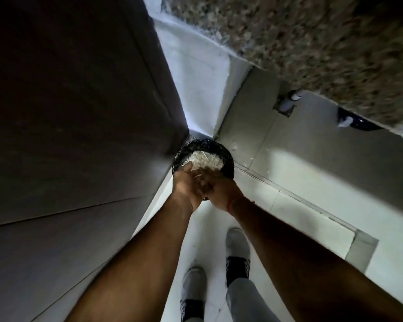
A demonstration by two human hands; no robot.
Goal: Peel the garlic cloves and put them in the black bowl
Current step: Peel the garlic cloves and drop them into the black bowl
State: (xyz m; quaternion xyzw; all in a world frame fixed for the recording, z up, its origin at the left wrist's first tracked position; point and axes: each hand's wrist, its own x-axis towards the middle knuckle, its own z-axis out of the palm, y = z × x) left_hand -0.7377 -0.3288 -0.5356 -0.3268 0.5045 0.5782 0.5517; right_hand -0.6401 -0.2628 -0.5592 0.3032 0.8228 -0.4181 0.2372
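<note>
Both hands (pixel 205 184) cupped over upright bin (pixel 226 160).

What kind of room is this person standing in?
Probably a home kitchen: a speckled granite counter overhangs a tiled floor, and both hands drop pale peelings into a black-lined bin in the corner.

Black bin (pixel 227 162) is showing a heap of white peels (pixel 206 161) inside, floor (pixel 296 182) is looking pale grey-white, countertop (pixel 323 43) is speckled brown, and the socks (pixel 236 242) are grey over black slippers (pixel 237 267).
</note>
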